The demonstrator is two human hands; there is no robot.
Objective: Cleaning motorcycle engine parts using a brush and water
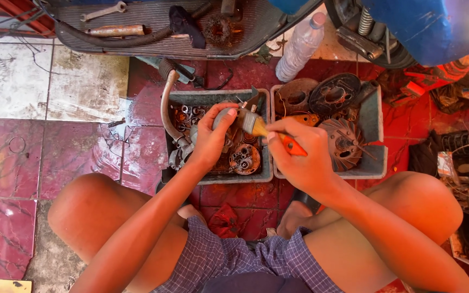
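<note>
The left hand (208,138) grips a small grey metal engine part (229,116) above the left of two grey trays (267,135), which sit side by side on the red tiled floor (71,152). The right hand (299,154), fingers curled, holds one orange-handled brush (270,133) with its bristles against that part. One plastic bottle (299,49) lies beyond the trays.

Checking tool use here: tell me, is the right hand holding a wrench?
No: the right hand grips a paintbrush with an orange handle, its bristles against the metal part held in the left hand.
</note>
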